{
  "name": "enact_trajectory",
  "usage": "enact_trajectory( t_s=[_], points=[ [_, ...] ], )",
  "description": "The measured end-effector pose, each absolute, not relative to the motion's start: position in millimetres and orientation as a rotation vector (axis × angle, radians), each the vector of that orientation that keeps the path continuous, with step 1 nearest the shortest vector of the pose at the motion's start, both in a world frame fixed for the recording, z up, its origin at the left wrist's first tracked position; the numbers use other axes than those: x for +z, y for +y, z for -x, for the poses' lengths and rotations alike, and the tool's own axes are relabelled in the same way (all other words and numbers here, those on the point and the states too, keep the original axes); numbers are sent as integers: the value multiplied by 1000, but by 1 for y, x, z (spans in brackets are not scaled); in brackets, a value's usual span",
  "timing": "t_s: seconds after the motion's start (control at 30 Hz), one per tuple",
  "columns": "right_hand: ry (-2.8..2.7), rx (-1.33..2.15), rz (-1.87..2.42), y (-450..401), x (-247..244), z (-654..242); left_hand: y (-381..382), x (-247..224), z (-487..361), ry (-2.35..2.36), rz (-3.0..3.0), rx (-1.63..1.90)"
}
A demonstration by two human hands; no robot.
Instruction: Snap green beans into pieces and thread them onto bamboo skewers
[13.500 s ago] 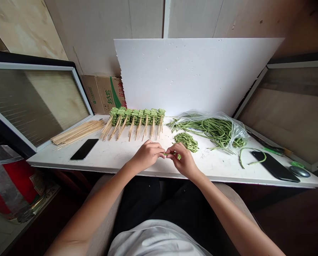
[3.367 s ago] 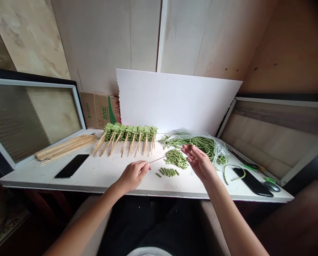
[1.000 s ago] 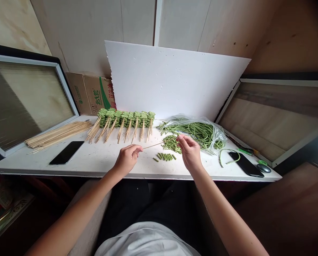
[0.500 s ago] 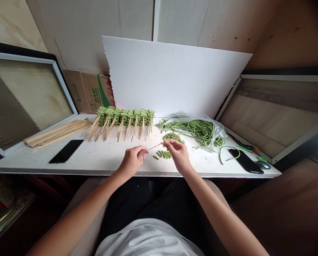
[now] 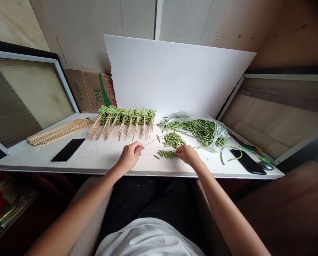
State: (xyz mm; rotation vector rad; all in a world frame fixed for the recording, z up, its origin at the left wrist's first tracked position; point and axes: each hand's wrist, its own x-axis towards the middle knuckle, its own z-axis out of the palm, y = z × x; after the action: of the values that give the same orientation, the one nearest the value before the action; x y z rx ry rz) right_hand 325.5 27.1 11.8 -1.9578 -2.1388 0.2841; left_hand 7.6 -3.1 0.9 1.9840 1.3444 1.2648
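Bamboo, probably light and stiff, the skewer (image 5: 149,143) points to two o'clock from the left hand (image 5: 131,155), fingers clamped soundly on its near end. Likely firm bean pieces (image 5: 166,154) lie at the right hand's (image 5: 189,155) nine o'clock; whether its fingers pinch one, I cannot tell.

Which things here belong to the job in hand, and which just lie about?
Apparently in use:
skewer in left hand
bean row by right hand
cut-bean pile
loaded skewers
spare skewers
bagged long beans

Apparently just lying about:
left phone
right phone
mouse
cardboard box
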Motion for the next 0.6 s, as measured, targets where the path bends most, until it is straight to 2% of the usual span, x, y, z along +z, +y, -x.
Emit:
enact_trajectory(
  t_s=[0.17, 0.37, 0.6],
  points=[
    [-2025, 285, 1873, 29, 11, -325, -3, 1, -7, 1361, -2002, 1252],
    [-1493, 862, 1247, 31, 31, -336, -3, 2, -6, 1364, -2066, 1278],
    [-1139, 1185, 916, 22, 44, -326, -8, 3, -10, 1334, -2090, 1279]
  ],
)
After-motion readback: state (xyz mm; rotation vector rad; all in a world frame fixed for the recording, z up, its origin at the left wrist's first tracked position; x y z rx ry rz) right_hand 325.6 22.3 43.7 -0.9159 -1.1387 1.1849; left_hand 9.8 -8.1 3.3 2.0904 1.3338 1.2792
